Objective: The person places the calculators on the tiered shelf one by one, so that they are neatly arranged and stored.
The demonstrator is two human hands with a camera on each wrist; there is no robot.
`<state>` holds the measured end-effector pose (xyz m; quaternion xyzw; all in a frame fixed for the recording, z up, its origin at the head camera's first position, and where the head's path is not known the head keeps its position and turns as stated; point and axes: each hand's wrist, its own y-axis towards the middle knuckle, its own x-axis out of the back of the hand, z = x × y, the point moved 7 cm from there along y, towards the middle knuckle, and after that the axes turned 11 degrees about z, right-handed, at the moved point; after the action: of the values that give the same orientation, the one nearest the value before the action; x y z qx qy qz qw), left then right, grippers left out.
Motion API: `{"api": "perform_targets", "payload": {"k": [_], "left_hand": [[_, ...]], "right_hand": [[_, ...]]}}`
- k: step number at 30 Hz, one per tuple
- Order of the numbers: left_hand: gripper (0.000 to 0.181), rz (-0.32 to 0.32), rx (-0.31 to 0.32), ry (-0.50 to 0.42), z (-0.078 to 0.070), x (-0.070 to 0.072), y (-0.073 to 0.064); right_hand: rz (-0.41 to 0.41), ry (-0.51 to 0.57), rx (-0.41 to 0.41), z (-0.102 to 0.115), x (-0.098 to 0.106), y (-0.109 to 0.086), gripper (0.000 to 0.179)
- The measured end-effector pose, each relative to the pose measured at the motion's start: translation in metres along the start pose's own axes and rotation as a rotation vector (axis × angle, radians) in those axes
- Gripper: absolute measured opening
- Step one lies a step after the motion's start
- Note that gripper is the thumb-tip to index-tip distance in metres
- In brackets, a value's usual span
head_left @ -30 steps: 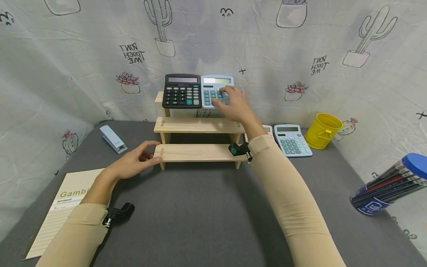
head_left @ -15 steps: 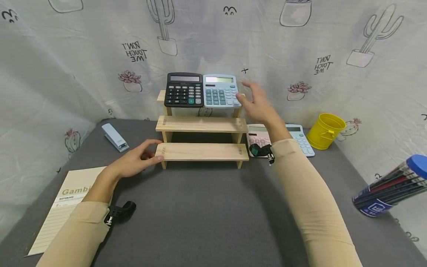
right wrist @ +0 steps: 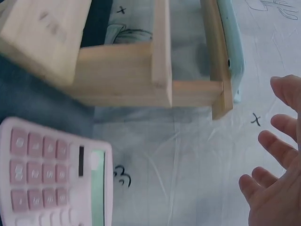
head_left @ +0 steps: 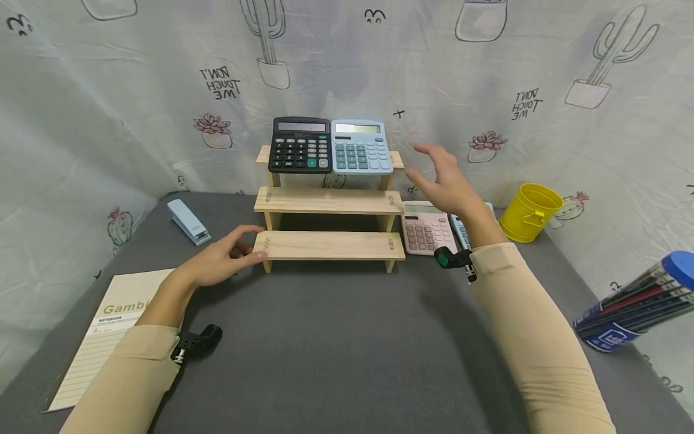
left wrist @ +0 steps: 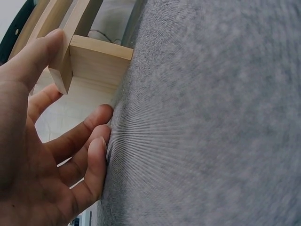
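Observation:
A three-tier wooden stand [head_left: 331, 243] sits on the dark grey tabletop. My left hand [head_left: 219, 259] is at the left end of its lowest board, thumb and index finger holding the board's corner; in the left wrist view the other fingers of the left hand [left wrist: 70, 160] curl down to the cloth. On the top tier a black calculator [head_left: 300, 146] and a light blue calculator [head_left: 361, 148] lean side by side. My right hand [head_left: 447, 181] hangs in the air right of the stand, fingers spread and holding nothing. Below it lies a pink calculator [head_left: 425, 232], also in the right wrist view [right wrist: 51, 174].
Another blue calculator [head_left: 459, 232] is partly hidden behind the right forearm. A yellow bucket [head_left: 530, 214] stands at the back right, a pencil tub [head_left: 631, 307] at the right edge. At left are a light blue stapler [head_left: 188, 222] and a notebook [head_left: 103, 343]. A patterned curtain [head_left: 347, 60] hangs behind.
My right hand has let go of the light blue calculator on the top tier and drawn away to the right, uncovering the pink one. The left hand stays at the stand.

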<state>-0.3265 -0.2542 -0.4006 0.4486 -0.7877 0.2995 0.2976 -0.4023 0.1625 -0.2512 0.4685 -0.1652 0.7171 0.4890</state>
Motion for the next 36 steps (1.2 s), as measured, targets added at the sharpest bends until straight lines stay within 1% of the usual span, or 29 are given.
{"api": "perform_targets", "payload": {"k": [3, 8, 14, 18, 22, 27, 33, 36], "left_hand": [[0.073, 0.001, 0.006, -0.004, 0.000, 0.000, 0.000], [0.073, 0.006, 0.006, -0.015, 0.000, -0.001, -0.001], [0.072, 0.007, -0.008, -0.007, -0.001, -0.001, -0.001], [0.071, 0.003, 0.000, -0.008, 0.002, 0.000, 0.000], [0.071, 0.001, -0.003, -0.001, 0.002, -0.001, 0.001], [0.071, 0.000, 0.001, 0.002, 0.000, 0.000, 0.000], [0.071, 0.014, 0.003, -0.018, -0.002, -0.002, 0.001], [0.071, 0.008, 0.013, -0.013, -0.002, 0.000, 0.001]], "right_hand": [[0.013, -0.017, -0.012, -0.005, 0.000, -0.009, 0.062], [0.011, -0.052, -0.022, -0.019, 0.001, -0.023, 0.064], [0.039, -0.061, -0.070, -0.040, 0.001, -0.043, 0.067], [0.039, -0.091, -0.091, -0.054, 0.000, -0.055, 0.068], [0.030, -0.097, -0.111, -0.068, 0.001, -0.065, 0.068], [0.028, -0.100, -0.111, -0.085, 0.000, -0.074, 0.069], [0.032, -0.124, -0.110, -0.103, -0.001, -0.082, 0.068], [0.045, -0.120, -0.138, -0.112, -0.003, -0.082, 0.068]]}}
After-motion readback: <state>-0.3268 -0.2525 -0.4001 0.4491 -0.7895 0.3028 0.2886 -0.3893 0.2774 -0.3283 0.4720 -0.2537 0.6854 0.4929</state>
